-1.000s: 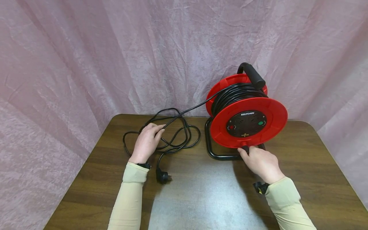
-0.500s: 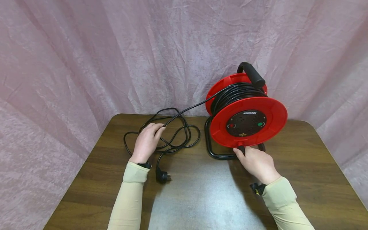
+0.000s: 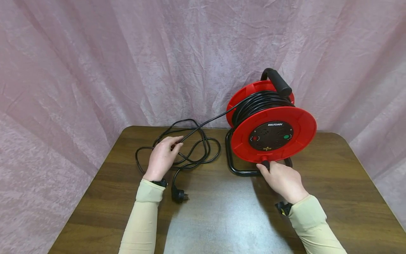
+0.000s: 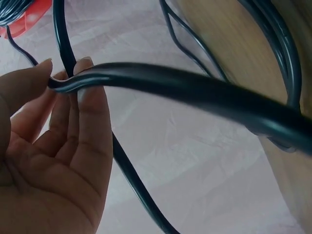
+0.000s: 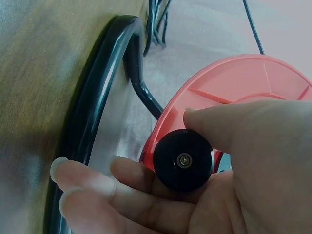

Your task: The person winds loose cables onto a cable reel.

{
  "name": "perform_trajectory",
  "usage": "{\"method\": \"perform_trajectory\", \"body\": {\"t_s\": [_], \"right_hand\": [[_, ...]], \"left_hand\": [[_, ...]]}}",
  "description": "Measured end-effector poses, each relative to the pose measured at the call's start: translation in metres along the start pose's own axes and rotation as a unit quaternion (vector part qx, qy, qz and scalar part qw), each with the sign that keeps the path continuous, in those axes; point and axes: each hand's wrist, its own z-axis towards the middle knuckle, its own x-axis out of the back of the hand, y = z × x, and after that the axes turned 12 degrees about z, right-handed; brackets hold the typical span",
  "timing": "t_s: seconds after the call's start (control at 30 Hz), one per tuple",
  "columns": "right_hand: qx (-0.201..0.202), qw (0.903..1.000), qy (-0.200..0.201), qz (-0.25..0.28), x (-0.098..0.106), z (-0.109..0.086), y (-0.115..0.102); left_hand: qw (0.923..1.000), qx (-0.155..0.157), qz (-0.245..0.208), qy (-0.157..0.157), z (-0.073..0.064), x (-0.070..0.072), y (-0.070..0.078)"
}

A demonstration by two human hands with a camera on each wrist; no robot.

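Observation:
A red cable reel (image 3: 304, 123) wound with black cable stands on a black tube frame (image 3: 244, 173) at the back right of the table. My right hand (image 3: 283, 179) holds the black crank knob (image 5: 184, 160) low on the reel's front disc, thumb on one side and fingers on the other. At the left, my left hand (image 3: 162, 157) pinches the black cable (image 4: 161, 83) between thumb and fingertips. From there the cable runs up in a straight line to the top of the drum. Loose loops of it lie around the left hand, ending in a black plug (image 3: 179, 194).
The brown wooden table (image 3: 342, 197) reaches back to a pink velvet curtain (image 3: 177, 63). Over the reel juts a black carrying handle (image 3: 279, 83). Sockets and a green button sit in the reel's dark centre panel (image 3: 269, 137).
The right hand and the crank knob have shifted slightly left, and the reel's front disc has turned a little. The left hand stays nearly in place, still pinching the cable.

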Motion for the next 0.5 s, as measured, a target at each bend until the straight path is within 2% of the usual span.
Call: {"method": "perform_trajectory", "body": {"t_s": [0.23,0.5], "right_hand": [[0.011,0.9999,0.009,0.000,-0.0054,-0.0009,-0.0035],[0.034,0.9991,0.027,0.005,-0.0103,0.0005,-0.0086]], "left_hand": [[0.9995,-0.002,-0.010,-0.031,0.0000,0.0013,-0.0003],[0.9993,-0.006,0.003,-0.038,0.0005,0.0007,-0.0004]]}}
